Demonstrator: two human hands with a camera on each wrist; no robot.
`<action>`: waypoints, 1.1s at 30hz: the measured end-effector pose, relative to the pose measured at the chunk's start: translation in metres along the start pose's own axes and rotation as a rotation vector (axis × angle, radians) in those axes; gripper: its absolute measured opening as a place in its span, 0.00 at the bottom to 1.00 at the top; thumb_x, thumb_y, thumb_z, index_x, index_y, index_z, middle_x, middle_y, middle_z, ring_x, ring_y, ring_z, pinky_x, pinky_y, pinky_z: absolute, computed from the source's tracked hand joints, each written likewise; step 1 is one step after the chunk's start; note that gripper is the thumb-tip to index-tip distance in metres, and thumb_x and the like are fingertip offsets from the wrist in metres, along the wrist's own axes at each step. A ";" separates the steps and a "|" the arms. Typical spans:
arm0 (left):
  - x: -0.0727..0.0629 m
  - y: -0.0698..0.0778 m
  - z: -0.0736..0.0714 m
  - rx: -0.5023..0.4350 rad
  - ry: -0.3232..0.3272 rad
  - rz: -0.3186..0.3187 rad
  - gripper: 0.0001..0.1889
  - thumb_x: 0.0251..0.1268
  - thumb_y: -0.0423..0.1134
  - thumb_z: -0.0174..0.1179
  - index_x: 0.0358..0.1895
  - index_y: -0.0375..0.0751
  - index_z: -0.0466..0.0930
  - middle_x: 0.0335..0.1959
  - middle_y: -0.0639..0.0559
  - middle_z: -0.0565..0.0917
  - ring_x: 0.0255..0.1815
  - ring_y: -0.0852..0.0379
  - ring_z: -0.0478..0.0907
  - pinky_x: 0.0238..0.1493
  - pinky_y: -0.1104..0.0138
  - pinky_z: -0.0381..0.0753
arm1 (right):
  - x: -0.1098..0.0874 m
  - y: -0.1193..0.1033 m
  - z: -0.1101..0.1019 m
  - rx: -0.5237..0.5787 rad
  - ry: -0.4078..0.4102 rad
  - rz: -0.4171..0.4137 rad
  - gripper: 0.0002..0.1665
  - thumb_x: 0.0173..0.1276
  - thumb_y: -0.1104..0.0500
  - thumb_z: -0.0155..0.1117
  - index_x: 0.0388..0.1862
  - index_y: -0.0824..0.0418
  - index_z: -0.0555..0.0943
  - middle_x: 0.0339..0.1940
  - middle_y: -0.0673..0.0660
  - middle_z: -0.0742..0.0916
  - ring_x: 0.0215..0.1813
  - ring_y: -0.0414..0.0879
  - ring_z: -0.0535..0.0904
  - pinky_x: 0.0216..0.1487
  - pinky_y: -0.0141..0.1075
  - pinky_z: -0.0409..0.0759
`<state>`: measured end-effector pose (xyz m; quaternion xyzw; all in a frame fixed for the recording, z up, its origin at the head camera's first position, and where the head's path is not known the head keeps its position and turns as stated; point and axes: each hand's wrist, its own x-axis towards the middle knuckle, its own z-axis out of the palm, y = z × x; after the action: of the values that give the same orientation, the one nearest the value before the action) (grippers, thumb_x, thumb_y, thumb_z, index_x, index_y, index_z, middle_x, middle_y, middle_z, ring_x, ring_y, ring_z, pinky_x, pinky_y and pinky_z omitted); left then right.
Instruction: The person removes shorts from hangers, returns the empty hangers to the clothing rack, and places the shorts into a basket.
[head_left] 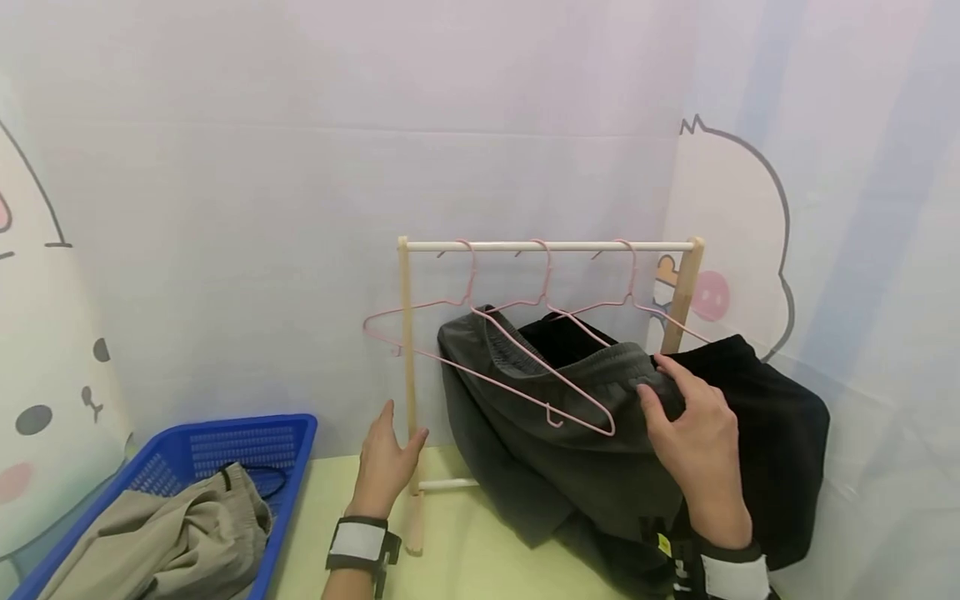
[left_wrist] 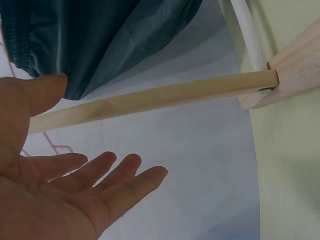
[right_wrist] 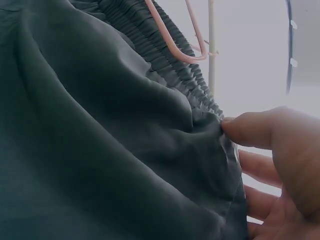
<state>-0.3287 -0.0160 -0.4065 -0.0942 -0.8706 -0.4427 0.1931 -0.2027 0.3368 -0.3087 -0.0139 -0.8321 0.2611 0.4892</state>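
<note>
Dark grey pants (head_left: 570, 450) with a gathered elastic waistband (right_wrist: 165, 65) hang at the rack, their legs reaching down to the table. My right hand (head_left: 693, 425) pinches the waistband's right end, thumb in front and fingers behind. A pink hanger (head_left: 525, 392) crosses in front of the waistband, its right corner lying over the grey cloth. My left hand (head_left: 386, 467) is beside the rack's left wooden post (head_left: 408, 358), fingers spread and holding nothing. In the left wrist view, that post (left_wrist: 165, 97) passes between the pants and the fingers.
The rack's white top bar (head_left: 570, 247) carries several pink hangers. Black clothing (head_left: 780, 442) hangs behind and right of the grey pants. At left, a blue basket (head_left: 300, 467) holds khaki clothing (head_left: 180, 533). A light curtain (head_left: 225, 250) with cartoon prints stands behind.
</note>
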 end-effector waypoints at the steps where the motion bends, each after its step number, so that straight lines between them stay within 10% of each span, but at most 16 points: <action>1: 0.002 0.000 0.002 -0.008 0.005 0.002 0.40 0.73 0.42 0.65 0.78 0.24 0.56 0.73 0.22 0.66 0.73 0.26 0.65 0.70 0.38 0.68 | 0.000 0.000 0.000 -0.004 -0.002 -0.002 0.26 0.70 0.60 0.71 0.67 0.60 0.81 0.60 0.68 0.85 0.57 0.69 0.78 0.58 0.67 0.72; 20: 0.031 0.000 0.035 -0.049 0.145 0.082 0.12 0.77 0.29 0.54 0.57 0.25 0.76 0.35 0.35 0.86 0.30 0.43 0.85 0.29 0.52 0.83 | -0.002 0.000 0.010 -0.076 0.064 0.047 0.13 0.73 0.57 0.69 0.51 0.63 0.87 0.40 0.67 0.91 0.37 0.64 0.85 0.40 0.60 0.80; 33: 0.030 0.002 0.037 -0.015 0.152 0.071 0.06 0.76 0.28 0.53 0.48 0.27 0.78 0.38 0.34 0.87 0.34 0.40 0.86 0.31 0.50 0.83 | -0.003 0.001 0.018 -0.119 0.094 0.041 0.10 0.76 0.57 0.64 0.50 0.58 0.88 0.35 0.66 0.90 0.32 0.66 0.83 0.30 0.60 0.75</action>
<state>-0.3642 0.0146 -0.4123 -0.0928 -0.8461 -0.4480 0.2735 -0.2163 0.3289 -0.3181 -0.0725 -0.8218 0.2201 0.5205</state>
